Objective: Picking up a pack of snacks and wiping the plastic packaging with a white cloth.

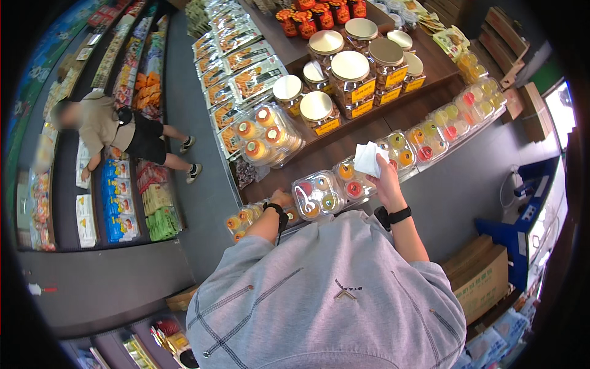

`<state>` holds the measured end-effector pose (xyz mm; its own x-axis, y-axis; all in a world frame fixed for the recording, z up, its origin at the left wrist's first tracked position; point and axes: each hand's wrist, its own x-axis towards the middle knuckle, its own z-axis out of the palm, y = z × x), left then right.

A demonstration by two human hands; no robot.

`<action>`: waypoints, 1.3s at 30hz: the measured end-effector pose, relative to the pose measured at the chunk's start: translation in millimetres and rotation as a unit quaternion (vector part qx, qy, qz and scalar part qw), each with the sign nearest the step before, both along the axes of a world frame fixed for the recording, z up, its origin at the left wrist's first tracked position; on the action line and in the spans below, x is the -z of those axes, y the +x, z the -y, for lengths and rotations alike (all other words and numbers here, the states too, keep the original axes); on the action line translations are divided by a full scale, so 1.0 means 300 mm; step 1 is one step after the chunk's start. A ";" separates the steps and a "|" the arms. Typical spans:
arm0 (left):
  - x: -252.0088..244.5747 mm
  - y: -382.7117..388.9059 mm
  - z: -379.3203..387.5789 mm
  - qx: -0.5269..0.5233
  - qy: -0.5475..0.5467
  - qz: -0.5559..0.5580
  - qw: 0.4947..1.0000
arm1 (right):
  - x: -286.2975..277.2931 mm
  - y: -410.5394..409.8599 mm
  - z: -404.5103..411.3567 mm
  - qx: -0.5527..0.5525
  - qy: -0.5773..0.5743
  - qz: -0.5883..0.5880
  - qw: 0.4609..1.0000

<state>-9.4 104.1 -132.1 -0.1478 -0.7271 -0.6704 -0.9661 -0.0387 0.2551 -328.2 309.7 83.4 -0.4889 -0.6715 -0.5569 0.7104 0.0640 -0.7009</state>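
Note:
My right hand [385, 177] holds several folded white sheets [370, 157], which look like paper or tissue, above a row of clear plastic packs of jelly cups. My left hand [282, 198] is at the near edge of the display, beside a clear pack of red, orange and green cups [318, 196]. Its fingers are partly hidden, so its hold is unclear. To its left lies a pack of yellow-orange cups [244, 217]. A taller clear pack of pudding bottles or cups [267, 133] stands beyond my left hand.
Lidded plastic jars [350, 76] stand on a raised brown wooden tier [438, 85]. Flat snack bags [256, 76] fill the display's left side. Across a grey aisle [184, 97], a person [110, 124] leans over stocked shelves. A cardboard box [479, 281] and blue counter [521, 226] are at right.

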 end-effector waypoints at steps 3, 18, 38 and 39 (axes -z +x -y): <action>0.074 -0.011 0.046 0.052 0.028 -0.032 0.998 | -0.006 0.000 -0.005 0.014 0.022 -0.016 1.000; -0.050 -0.110 0.084 0.229 0.074 0.101 0.965 | 0.020 0.064 -0.023 0.024 0.051 0.004 0.998; -0.048 -0.015 0.208 0.139 0.130 -0.031 0.981 | -0.023 0.090 -0.029 0.044 0.028 0.012 0.999; -0.101 -0.059 0.212 0.137 0.126 -0.040 0.982 | -0.021 0.088 -0.037 0.045 0.034 0.019 0.998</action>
